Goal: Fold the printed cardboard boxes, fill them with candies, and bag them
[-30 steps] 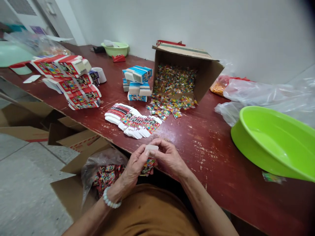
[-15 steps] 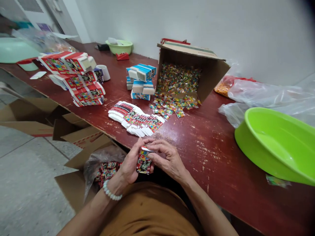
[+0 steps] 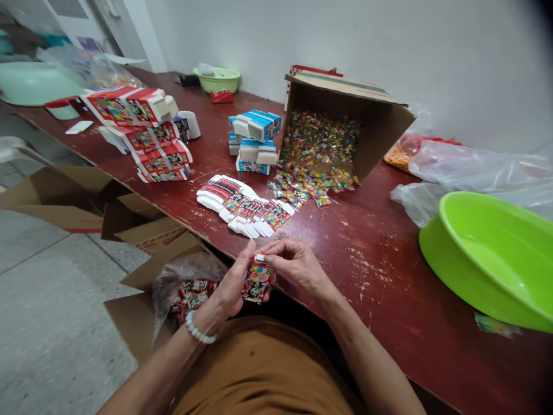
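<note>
Your left hand [image 3: 231, 285] grips a small red box [image 3: 257, 281] and your right hand [image 3: 298, 265] pinches its top flap, at the table [image 3: 380, 271] edge on the near side of the carton [image 3: 345, 115]. Flats [image 3: 246, 206] lie unfolded between. Left of the carton: blue stack [image 3: 256, 138], then red stack [image 3: 147, 135], already formed.

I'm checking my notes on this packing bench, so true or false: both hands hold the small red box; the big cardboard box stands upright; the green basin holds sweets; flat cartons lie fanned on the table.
Both hands hold the small red box: true; left hand and right hand grip it at the table edge.
The cardboard box stands upright: false; it lies on its side, sweets spilling onto the table.
The green basin holds sweets: false; none show inside it.
Flat cartons lie fanned on the table: true.
</note>
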### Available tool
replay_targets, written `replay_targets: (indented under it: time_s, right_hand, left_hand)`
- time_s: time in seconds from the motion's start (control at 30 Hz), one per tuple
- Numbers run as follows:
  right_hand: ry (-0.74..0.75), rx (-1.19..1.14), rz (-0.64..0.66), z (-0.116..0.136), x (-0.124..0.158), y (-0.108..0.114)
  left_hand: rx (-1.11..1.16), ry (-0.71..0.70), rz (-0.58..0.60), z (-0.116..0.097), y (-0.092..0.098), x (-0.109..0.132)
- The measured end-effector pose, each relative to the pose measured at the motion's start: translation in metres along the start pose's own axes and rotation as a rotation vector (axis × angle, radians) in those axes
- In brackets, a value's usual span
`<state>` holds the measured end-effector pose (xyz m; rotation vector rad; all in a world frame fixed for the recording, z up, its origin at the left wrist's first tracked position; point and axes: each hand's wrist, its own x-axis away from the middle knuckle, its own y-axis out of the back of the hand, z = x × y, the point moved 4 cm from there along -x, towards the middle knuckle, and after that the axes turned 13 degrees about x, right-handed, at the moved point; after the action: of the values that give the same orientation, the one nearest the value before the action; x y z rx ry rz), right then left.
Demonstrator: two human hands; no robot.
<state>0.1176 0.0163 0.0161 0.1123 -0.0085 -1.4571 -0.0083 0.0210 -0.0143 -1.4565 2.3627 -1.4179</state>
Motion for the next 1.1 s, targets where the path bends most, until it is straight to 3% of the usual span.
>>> replay_targets:
  time_s: [0.13, 0.23, 0.4, 0.47, 0.5, 0.57, 0.6, 0.7, 0.8, 0.87, 0.93, 1.0, 1.1]
  right_hand:
    - [0.128, 0.146, 0.012, -0.001, 0.010, -0.004]
    - [0.216, 0.216, -0.071, -0.006, 0.018, -0.011]
    - [0.152, 0.281, 0.013, -0.027, -0.001, -0.012]
    - [0.041, 0.374, -0.081, -0.037, -0.025, 0.008]
    - [-0.022, 0.460, -0.196, -0.041, -0.038, 0.023]
    - [-0.078, 0.722, -0.380, -0.044, -0.062, 0.051]
    - [-0.103, 0.848, -0.404, -0.047, -0.073, 0.061]
    - [-0.216, 1.133, -0.326, -0.056, -0.095, 0.071]
    - [-0.306, 1.248, -0.267, -0.063, -0.099, 0.067]
    - [-0.342, 1.222, -0.309, -0.066, -0.099, 0.066]
    - [-0.341, 1.067, -0.418, -0.069, -0.098, 0.069]
    - [-0.297, 0.779, -0.513, -0.071, -0.094, 0.076]
    - [-0.234, 0.423, -0.527, -0.068, -0.081, 0.087]
  left_hand:
    - [0.057, -0.018, 0.042, -0.006, 0.000, -0.001]
    - [0.099, -0.017, 0.038, -0.009, 0.002, -0.005]
    - [0.014, -0.112, -0.072, -0.016, 0.020, 0.001]
    - [-0.092, -0.219, -0.158, -0.022, 0.041, 0.010]
    - [-0.164, -0.273, -0.213, -0.026, 0.055, 0.015]
    - [-0.349, -0.375, -0.345, -0.033, 0.088, 0.024]
    - [-0.461, -0.413, -0.411, -0.037, 0.106, 0.028]
    - [-0.714, -0.470, -0.614, -0.048, 0.153, 0.040]
    - [-0.765, -0.503, -0.725, -0.062, 0.179, 0.051]
    - [-0.768, -0.554, -0.752, -0.074, 0.180, 0.054]
    - [-0.768, -0.635, -0.750, -0.086, 0.168, 0.051]
    - [-0.764, -0.724, -0.700, -0.096, 0.143, 0.043]
    - [-0.733, -0.832, -0.556, -0.103, 0.096, 0.027]
